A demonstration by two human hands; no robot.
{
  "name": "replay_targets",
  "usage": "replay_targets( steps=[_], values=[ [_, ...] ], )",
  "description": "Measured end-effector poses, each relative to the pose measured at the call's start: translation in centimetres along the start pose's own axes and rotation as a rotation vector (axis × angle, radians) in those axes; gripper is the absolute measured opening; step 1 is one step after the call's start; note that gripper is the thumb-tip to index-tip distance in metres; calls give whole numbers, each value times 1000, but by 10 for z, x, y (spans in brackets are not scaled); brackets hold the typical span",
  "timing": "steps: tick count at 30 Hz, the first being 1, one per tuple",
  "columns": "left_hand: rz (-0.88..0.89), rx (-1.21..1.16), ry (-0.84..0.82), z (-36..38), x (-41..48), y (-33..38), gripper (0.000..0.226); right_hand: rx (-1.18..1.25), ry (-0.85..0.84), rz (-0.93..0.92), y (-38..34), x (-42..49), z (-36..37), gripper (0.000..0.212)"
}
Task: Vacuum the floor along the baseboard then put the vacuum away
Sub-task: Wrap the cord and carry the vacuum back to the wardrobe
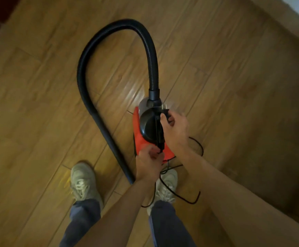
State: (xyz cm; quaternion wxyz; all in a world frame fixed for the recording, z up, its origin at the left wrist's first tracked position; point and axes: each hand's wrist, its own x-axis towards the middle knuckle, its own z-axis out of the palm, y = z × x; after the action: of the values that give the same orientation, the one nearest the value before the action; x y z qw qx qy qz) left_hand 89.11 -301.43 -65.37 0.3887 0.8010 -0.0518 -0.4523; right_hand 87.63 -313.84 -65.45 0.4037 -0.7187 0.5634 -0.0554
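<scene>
Head view looks straight down on a red and black vacuum (pixel 149 129) standing on the wooden floor (pixel 38 86) at the centre of the frame, just ahead of the person's shoes. Right hand (pixel 174 127) pinches the plug (pixel 164 111) at the top of the vacuum body, its two metal prongs pointing up the frame, while left hand (pixel 149 162) is closed on the black cord (pixel 184 195) at the lower end of the vacuum's handle. Judging from this, the cord is being gathered or wound along the body so the machine can be stored; the vacuuming itself looks finished. Loose cord trails in loops over the right shoe (pixel 167 186) and to the lower right, a likely snag for the feet. Black hose (pixel 113 31) rises from the front of the vacuum, arches across the upper middle of the frame and runs down the left to end near the left hand. Open floor lies to the left and top; a darker raised edge, possibly the baseboard (pixel 278 56), bounds the right side
</scene>
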Motion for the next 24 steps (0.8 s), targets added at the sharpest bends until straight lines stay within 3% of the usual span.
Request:
replay_targets(
  steps=[8,14,19,24],
  values=[
    [-93,19,53,17,42,-47,16,25,81,21,27,12,48,25],
    [-136,56,-65,-15,60,-75,27,41,234,-35,37,14,77,30],
    [-255,164,71,-80,110,-112,30,-38,382,-77,39,17,97,38],
    [-346,302,174,-122,173,-145,27,-77,420,-99,43,20,101,38]
  ],
)
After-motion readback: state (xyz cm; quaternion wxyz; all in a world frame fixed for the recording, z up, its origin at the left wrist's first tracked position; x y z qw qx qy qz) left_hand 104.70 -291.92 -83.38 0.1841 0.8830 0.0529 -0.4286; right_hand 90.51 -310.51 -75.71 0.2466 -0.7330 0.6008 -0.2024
